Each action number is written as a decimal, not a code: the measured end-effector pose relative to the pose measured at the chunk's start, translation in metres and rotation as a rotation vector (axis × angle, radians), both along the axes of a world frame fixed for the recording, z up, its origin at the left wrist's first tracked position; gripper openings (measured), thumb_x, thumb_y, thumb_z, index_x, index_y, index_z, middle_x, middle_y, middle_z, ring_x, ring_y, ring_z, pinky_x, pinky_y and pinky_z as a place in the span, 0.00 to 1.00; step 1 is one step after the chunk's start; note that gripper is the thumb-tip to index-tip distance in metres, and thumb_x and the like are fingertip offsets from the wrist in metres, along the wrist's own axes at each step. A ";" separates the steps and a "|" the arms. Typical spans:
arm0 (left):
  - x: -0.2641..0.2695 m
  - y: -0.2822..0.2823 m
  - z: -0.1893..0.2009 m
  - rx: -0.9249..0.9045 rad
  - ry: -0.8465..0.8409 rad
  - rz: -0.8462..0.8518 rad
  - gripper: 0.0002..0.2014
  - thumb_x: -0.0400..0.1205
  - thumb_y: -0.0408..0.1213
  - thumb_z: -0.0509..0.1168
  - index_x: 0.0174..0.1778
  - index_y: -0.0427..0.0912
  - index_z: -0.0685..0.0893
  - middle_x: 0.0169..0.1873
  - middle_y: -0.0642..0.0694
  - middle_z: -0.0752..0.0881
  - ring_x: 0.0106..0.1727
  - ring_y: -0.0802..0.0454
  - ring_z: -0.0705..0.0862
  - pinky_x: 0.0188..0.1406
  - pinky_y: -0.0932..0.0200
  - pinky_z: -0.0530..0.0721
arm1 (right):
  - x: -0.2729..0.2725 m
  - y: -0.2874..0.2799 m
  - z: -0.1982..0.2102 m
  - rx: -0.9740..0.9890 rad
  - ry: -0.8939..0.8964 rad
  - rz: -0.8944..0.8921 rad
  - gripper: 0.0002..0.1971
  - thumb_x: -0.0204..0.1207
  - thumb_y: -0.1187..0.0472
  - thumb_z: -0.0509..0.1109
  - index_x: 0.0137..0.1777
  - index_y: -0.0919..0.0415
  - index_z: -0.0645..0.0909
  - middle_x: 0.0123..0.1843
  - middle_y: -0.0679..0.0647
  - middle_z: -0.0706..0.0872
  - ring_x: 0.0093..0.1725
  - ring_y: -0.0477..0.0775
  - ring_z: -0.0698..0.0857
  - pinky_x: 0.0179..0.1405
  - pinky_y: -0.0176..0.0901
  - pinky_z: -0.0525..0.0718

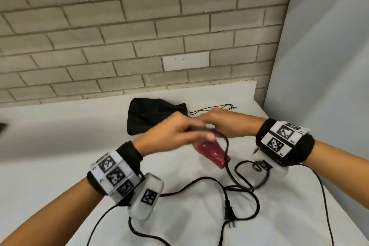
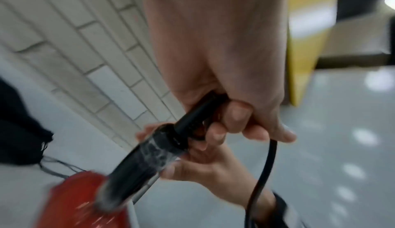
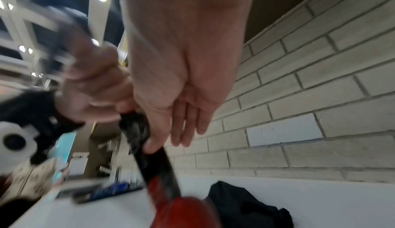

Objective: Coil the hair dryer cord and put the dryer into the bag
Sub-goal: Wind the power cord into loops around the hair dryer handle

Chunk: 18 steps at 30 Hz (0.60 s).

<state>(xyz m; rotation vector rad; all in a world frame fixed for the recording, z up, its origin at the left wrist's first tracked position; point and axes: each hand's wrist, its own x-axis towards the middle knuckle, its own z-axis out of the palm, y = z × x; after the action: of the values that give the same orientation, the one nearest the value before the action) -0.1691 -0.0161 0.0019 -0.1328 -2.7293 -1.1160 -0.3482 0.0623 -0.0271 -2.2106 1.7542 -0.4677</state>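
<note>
Left hand (image 1: 175, 133): fingers (image 2: 235, 115) curled round the black cord (image 1: 227, 166) where it leaves the dryer's handle end. Cord drops from this grip and lies in loose, uncoiled loops on the white desk (image 1: 60, 146); plug (image 1: 229, 212) rests near the front edge, nearest the body.

Hair dryer (image 1: 213, 153): held above the desk between both hands, black handle up at the hands, red body down. Long axis slants toward the desk.

Right hand (image 1: 225, 124): thumb (image 3: 152, 144) presses the handle, other fingers nearly straight behind it; a loose support.

Bag (image 1: 151, 116): black, slumped on the desk just beyond the hands; mouth and drawstring face right.

Judgement: slack lies below and toward the body, so the left hand is better placed to gather loops.
</note>
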 end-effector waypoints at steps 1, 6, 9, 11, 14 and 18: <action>-0.003 -0.006 0.001 0.136 0.031 0.089 0.11 0.80 0.43 0.67 0.31 0.59 0.85 0.21 0.52 0.76 0.25 0.56 0.73 0.28 0.64 0.72 | -0.001 0.003 0.002 -0.046 -0.037 -0.058 0.15 0.78 0.59 0.70 0.64 0.51 0.78 0.53 0.43 0.88 0.50 0.39 0.84 0.50 0.34 0.80; -0.007 -0.018 -0.007 0.524 0.102 0.241 0.21 0.82 0.50 0.62 0.26 0.42 0.74 0.15 0.53 0.63 0.17 0.51 0.64 0.29 0.55 0.74 | 0.010 0.040 0.015 0.187 -0.998 -0.186 0.31 0.81 0.39 0.49 0.60 0.65 0.80 0.44 0.62 0.88 0.40 0.59 0.87 0.50 0.54 0.88; 0.002 -0.015 -0.008 0.811 0.090 0.194 0.18 0.82 0.45 0.60 0.27 0.42 0.74 0.14 0.53 0.59 0.16 0.55 0.57 0.15 0.66 0.66 | 0.006 0.068 0.010 0.352 -1.083 -0.068 0.37 0.71 0.29 0.52 0.62 0.61 0.79 0.42 0.55 0.82 0.26 0.54 0.81 0.32 0.43 0.84; 0.010 -0.016 -0.007 0.905 0.069 0.168 0.17 0.82 0.46 0.58 0.29 0.43 0.74 0.15 0.54 0.58 0.15 0.59 0.55 0.13 0.72 0.57 | -0.002 0.085 0.007 0.375 -0.902 0.008 0.28 0.74 0.36 0.62 0.65 0.56 0.77 0.40 0.52 0.81 0.21 0.50 0.79 0.30 0.39 0.81; 0.022 -0.028 -0.002 1.041 0.076 0.166 0.16 0.83 0.46 0.57 0.30 0.45 0.73 0.17 0.55 0.59 0.15 0.61 0.53 0.12 0.73 0.51 | -0.011 0.110 0.002 0.482 -0.757 0.076 0.12 0.81 0.50 0.64 0.58 0.55 0.80 0.30 0.48 0.83 0.21 0.48 0.78 0.30 0.40 0.79; 0.034 -0.046 0.000 1.274 0.107 0.099 0.13 0.80 0.41 0.54 0.32 0.43 0.74 0.21 0.53 0.57 0.17 0.58 0.52 0.11 0.64 0.50 | -0.026 0.134 -0.006 0.089 -0.793 -0.163 0.20 0.73 0.38 0.68 0.51 0.55 0.82 0.27 0.49 0.75 0.27 0.49 0.73 0.31 0.34 0.76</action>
<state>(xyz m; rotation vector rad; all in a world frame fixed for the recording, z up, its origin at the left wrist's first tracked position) -0.1348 -0.0625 0.0018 0.1260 -1.4559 -2.3981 -0.3740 0.1962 -0.0330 -1.4936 1.4568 -1.0926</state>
